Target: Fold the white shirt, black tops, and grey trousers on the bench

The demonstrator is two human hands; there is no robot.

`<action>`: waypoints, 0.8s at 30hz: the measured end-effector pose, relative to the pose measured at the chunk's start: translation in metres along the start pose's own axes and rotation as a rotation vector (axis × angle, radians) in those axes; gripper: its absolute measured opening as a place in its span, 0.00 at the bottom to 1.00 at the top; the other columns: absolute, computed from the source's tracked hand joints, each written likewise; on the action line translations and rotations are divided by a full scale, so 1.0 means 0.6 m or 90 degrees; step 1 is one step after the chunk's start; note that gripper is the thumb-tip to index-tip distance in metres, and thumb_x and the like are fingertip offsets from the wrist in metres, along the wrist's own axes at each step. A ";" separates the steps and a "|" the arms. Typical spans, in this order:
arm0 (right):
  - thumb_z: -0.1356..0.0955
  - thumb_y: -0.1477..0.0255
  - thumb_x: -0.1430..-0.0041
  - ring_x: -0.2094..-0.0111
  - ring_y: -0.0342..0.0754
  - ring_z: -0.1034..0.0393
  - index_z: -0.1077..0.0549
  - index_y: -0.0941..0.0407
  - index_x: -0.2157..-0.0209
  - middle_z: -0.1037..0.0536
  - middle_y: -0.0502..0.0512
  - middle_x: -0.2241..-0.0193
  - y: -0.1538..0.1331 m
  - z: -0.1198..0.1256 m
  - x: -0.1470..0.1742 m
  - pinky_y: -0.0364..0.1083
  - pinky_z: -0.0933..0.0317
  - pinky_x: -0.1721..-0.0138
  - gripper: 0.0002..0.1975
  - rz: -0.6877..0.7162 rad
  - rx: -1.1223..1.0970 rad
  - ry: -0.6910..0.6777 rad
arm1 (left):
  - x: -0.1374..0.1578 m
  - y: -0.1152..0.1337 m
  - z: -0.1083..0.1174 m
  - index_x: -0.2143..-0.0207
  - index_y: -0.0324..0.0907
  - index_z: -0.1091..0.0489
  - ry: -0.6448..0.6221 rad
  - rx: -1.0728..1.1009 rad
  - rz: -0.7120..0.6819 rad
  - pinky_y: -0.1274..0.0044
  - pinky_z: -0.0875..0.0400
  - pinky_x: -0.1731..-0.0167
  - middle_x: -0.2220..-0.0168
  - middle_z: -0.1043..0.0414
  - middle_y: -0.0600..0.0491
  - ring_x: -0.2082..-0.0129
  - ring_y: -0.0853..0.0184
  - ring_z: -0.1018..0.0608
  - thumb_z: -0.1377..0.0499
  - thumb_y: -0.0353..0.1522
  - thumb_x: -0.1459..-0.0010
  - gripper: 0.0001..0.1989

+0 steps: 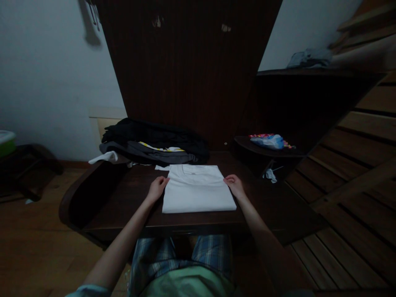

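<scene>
A white T-shirt [198, 194], folded into a neat rectangle with its neckline at the far side, lies flat on the dark wooden desk [130, 206]. My left hand [157, 187] pinches the shirt's left edge near the upper corner. On the opposite side, my right hand [235, 185] has its fingers closed on the right edge at about the same height. Both hands rest low, close to the desk surface.
Behind the shirt, dark clothes [154, 142] are heaped against the back panel. A small shelf [241, 144] at the right bears a blue and pink plastic package [269, 141]. A raised curved side [69, 198] bounds the desk's left. Wooden slats [355, 185] stand at right.
</scene>
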State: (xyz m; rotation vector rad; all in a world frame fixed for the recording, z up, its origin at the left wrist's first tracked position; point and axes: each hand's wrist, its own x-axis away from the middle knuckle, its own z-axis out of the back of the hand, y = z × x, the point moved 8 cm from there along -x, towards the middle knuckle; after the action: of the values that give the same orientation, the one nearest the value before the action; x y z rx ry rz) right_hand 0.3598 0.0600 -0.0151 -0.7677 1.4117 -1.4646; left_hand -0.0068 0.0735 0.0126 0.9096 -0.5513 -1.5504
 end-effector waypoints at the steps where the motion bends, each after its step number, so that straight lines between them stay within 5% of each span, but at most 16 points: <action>1: 0.32 0.64 0.68 0.81 0.44 0.37 0.37 0.55 0.80 0.33 0.47 0.86 -0.001 0.004 0.001 0.43 0.44 0.78 0.13 0.012 0.001 0.016 | 0.003 0.000 0.006 0.85 0.42 0.42 0.034 -0.005 -0.004 0.79 0.41 0.75 0.82 0.39 0.56 0.76 0.69 0.33 0.51 0.42 0.52 0.15; 3: 0.32 0.65 0.66 0.80 0.45 0.36 0.37 0.54 0.79 0.32 0.48 0.84 -0.004 0.009 0.002 0.43 0.44 0.78 0.11 0.034 0.023 0.036 | 0.003 -0.003 0.009 0.84 0.42 0.40 0.050 -0.005 -0.002 0.79 0.40 0.74 0.81 0.37 0.55 0.75 0.68 0.32 0.51 0.42 0.51 0.16; 9: 0.35 0.67 0.63 0.81 0.45 0.36 0.36 0.54 0.78 0.31 0.48 0.84 0.005 -0.006 -0.032 0.42 0.44 0.81 0.07 -0.055 0.088 0.007 | -0.047 -0.027 -0.019 0.83 0.39 0.33 -0.073 0.069 0.110 0.78 0.38 0.76 0.80 0.30 0.51 0.76 0.64 0.29 0.53 0.42 0.51 0.19; 16: 0.34 0.71 0.64 0.78 0.45 0.34 0.36 0.55 0.80 0.30 0.47 0.84 -0.003 -0.030 -0.065 0.43 0.41 0.75 0.06 -0.009 0.090 0.012 | -0.093 -0.026 -0.022 0.88 0.40 0.36 0.004 0.035 0.109 0.78 0.39 0.76 0.85 0.33 0.53 0.76 0.63 0.28 0.47 0.39 0.55 0.15; 24: 0.34 0.67 0.62 0.78 0.44 0.36 0.38 0.54 0.77 0.31 0.48 0.81 -0.017 -0.019 -0.055 0.43 0.41 0.75 0.09 0.098 0.039 0.102 | -0.080 -0.018 -0.002 0.79 0.40 0.33 0.105 -0.009 0.075 0.78 0.39 0.71 0.75 0.28 0.50 0.71 0.64 0.28 0.50 0.38 0.51 0.13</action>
State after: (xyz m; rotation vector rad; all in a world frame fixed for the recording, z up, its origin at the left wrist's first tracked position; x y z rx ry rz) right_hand 0.3595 0.0938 -0.0017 -0.5009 1.5041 -1.4668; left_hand -0.0120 0.1221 0.0151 0.9673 -0.4672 -1.3573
